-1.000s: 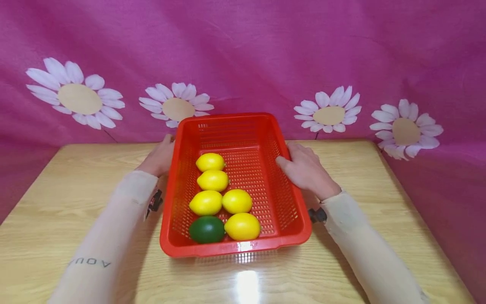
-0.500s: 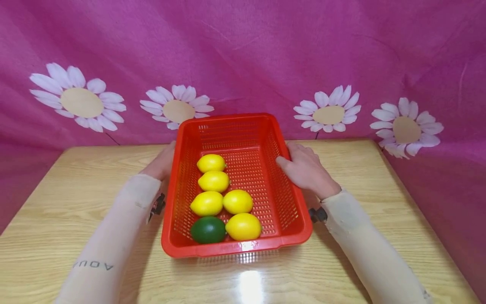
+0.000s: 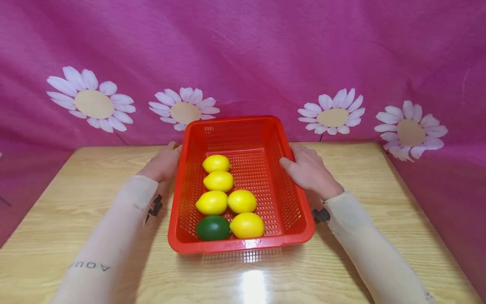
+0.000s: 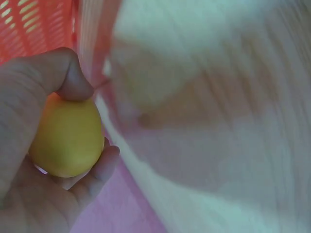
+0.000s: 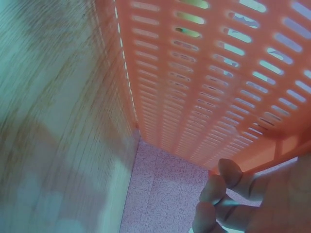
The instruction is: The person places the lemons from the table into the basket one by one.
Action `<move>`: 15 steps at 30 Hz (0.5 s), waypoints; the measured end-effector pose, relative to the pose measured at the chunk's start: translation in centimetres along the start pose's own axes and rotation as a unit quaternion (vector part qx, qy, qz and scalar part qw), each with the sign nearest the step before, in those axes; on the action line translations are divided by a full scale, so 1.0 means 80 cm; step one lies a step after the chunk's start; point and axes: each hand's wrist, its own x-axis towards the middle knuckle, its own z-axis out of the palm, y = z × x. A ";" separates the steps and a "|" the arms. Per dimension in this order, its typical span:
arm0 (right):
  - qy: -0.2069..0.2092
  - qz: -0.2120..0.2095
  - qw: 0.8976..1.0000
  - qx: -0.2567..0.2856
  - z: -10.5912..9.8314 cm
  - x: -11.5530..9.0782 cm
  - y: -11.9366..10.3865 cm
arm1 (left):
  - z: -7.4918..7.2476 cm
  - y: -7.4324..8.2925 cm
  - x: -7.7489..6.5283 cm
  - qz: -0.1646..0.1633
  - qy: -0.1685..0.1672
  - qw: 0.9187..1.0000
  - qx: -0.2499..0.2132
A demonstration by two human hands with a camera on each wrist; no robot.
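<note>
In the head view a red plastic basket (image 3: pixel 303 228) stands mid-table. Several yellow lemons (image 3: pixel 219 181) lie along its left half, with a dark green lime-shaped fruit (image 3: pixel 213 228) at the near left corner. My right hand (image 3: pixel 311 171) grips the basket's right rim, thumb over the inside; its fingers (image 5: pixel 231 172) show outside the slotted wall in the right wrist view. Beside the left wall is my left hand (image 3: pixel 161 164), its fingers partly hidden by the basket. In the left wrist view it holds a yellow lemon (image 4: pixel 68 136) between thumb and fingers.
The light wood table (image 3: pixel 95 177) reaches back to a magenta curtain (image 3: pixel 247 55) printed with white daisies. The far end of the basket stands close to that curtain. Both sleeved forearms pass over the table on either side of the basket.
The whole head view has shifted a little. My left hand's fingers slipped behind the basket's left rim, then came partly back out. My right hand keeps its grip on the rim.
</note>
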 end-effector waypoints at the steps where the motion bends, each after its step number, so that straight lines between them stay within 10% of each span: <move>1: 0.000 -0.001 1.000 0.001 0.000 0.000 0.000 | -0.004 0.000 -0.001 -0.020 -0.006 1.000 -0.004; 5: 0.003 -0.005 1.000 -0.005 -0.001 0.001 0.001 | -0.018 0.002 -0.005 -0.067 -0.021 0.998 -0.009; 15: 0.018 -0.016 0.999 -0.043 -0.002 0.002 0.000 | -0.058 0.007 -0.016 -0.060 0.027 0.998 0.017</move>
